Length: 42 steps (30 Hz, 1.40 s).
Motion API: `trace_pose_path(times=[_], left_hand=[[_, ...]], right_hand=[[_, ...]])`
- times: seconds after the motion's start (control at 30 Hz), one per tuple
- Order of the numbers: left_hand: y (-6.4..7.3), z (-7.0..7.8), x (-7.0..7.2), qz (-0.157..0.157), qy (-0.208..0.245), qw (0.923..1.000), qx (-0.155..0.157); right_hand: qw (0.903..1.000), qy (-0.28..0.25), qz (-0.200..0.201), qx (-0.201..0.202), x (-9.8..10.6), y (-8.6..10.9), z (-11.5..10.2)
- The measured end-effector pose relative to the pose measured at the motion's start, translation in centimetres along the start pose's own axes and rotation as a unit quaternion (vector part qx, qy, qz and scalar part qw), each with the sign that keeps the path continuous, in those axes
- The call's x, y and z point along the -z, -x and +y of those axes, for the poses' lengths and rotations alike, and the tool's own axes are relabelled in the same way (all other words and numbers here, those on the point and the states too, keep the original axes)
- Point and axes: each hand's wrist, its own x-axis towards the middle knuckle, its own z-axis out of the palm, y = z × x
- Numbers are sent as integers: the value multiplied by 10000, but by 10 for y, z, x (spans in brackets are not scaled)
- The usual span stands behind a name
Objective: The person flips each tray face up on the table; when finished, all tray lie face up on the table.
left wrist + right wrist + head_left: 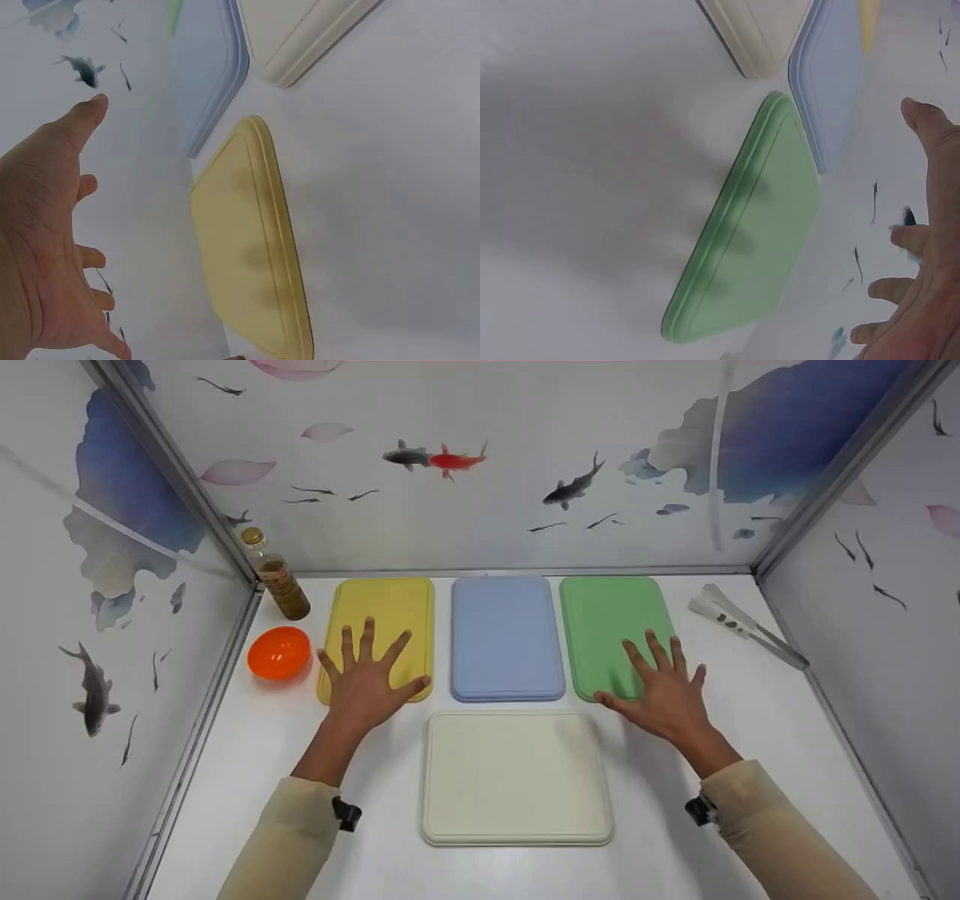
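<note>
My left hand (pixel 365 686) hovers with spread fingers over the lower part of a yellow cutting board (pixel 386 604). On the other side, my right hand (pixel 667 694) is spread over the near end of a green cutting board (pixel 611 611). Both wrist views show a gap between palm and board, and neither hand holds anything. Between these two lies a blue cutting board (pixel 506 637), upright in direction like them. A cream cutting board (pixel 516 780) lies crosswise nearer to me, between my forearms.
An orange bowl (pixel 279 653) stands left of the yellow board, with a capped bottle of brown liquid (pixel 281 585) behind it. Tongs (pixel 746 626) lie at the far right. Printed panels wall the white table (pixel 360 862) at the back and both sides.
</note>
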Motion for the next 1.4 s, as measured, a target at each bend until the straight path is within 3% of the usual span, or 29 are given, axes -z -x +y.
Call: trace_pose_path(times=[0.33,0.73,1.17,1.4], left_hand=[[16,17,-27,-175,306,9990,-284],[41,35,-66,-574,806,9939,-486],[48,35,-80,-700,1036,9914,-377],[51,35,-86,-546,1039,9929,-169]], right_hand=[[9984,-355,71,446,-31,8,-17],[9964,-649,-437,327,-62,20,-33],[9963,-593,-620,98,-80,23,-42],[9958,-693,-596,-85,-81,21,-45]])
